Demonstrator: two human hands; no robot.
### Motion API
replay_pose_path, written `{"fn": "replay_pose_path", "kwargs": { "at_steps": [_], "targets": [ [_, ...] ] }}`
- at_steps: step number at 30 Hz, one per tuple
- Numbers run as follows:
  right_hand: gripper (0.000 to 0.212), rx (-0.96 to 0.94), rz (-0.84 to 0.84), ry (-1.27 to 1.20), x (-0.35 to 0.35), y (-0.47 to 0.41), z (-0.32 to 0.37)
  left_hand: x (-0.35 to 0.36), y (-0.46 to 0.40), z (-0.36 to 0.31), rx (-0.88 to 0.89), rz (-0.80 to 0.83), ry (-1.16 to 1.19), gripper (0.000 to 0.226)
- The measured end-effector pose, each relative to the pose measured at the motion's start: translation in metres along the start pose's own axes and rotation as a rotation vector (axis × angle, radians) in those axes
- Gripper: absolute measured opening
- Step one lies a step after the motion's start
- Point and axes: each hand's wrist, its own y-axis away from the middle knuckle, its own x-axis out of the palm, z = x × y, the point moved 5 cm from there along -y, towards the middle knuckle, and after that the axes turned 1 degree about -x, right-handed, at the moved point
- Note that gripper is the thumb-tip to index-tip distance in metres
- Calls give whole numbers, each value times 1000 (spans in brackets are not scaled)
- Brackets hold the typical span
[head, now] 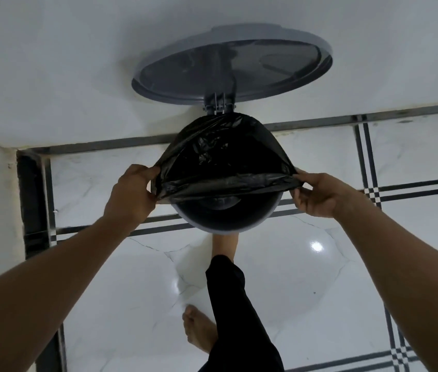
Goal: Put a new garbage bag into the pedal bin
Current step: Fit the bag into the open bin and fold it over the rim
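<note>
White marble-look floor (279, 291) with dark grey inlay lines, white wall (78, 63) behind; I stand over the pedal bin (220, 224), which sits on the floor close against the wall. Lid (231, 65) grey, tipped fully up and leaning back at the wall. My foot (224, 244) reaches under the near edge of the bin, presumably on the pedal, though the pedal itself is hidden; my other foot (199, 328) is flat on the floor nearer me, black trouser leg (236, 312) between. Garbage bag (220, 154) black, thin, glossy: mouth open, far edge already hooked over the back rim by the hinge (218, 104), body hanging down inside. Near edge is stretched taut straight across the opening, not yet over the front rim, so a crescent of bare grey bin shows toward me. Left hand (132, 194) pinches the bag edge at the left side of the rim, fingers curled round the film; right hand (317, 194) pinches the same edge at the right. Step in hand, as I judge: seating the bag mouth on the rim, about half done. Next move calls for drawing the taut edge toward me and down over the front rim, both sides evenly, with the lid kept up. Film is thin; a hard pull may tear it or unhook the back.
</note>
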Motion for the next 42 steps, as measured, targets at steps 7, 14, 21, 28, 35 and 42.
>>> {"fn": "replay_pose_path", "kwargs": {
  "at_steps": [7, 14, 21, 28, 35, 42],
  "targets": [
    [18, -76, -20, -168, 1, -11, -33, 7, 3, 3, -124, 25, 85, 32],
    [9, -176, 26, -124, 3, -3, -40, 13, 10, -4, -653, 227, 696, 29],
    [32, -131, -2, -21, 1, 6, -65, 26, 30, -13, -556, 66, 716, 57],
    [29, -57, -51, 22, -4, 15, -86, 36, 63, 0, -505, -8, 855, 79],
    [34, -146, -70, 146, -9, 9, -94, 44, 69, -7, -567, 21, 507, 19],
    [22, -309, -217, 279, -7, -4, -97, 67, 61, -1, -660, 201, 558, 12]
  ]
}}
